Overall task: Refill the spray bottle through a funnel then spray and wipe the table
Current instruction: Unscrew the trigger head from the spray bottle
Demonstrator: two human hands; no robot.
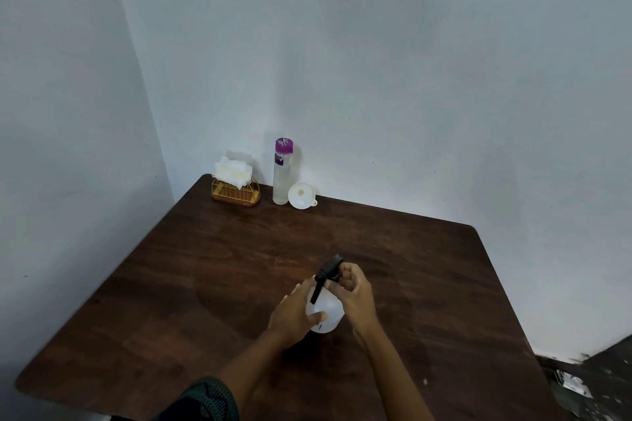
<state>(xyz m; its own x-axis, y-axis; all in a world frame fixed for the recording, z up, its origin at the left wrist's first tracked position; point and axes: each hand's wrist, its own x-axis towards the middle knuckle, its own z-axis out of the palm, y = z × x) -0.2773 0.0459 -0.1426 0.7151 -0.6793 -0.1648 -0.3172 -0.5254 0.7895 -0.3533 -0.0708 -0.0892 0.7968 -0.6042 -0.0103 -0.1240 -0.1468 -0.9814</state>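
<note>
A white spray bottle [329, 313] with a black trigger head [329, 271] stands near the middle of the dark wooden table [212, 267]. My left hand [294, 314] wraps around the bottle's round body. My right hand [354, 289] grips the black head at its collar. At the table's far edge stand a tall clear bottle with a purple cap [282, 171] and, just to its right, a white funnel [301, 195] lying tilted against the wall.
A gold wire holder with white tissues [235, 185] sits at the far left corner of the table. Walls close in behind and to the left. Beyond the table's right edge lies a dark floor with some litter [574, 386].
</note>
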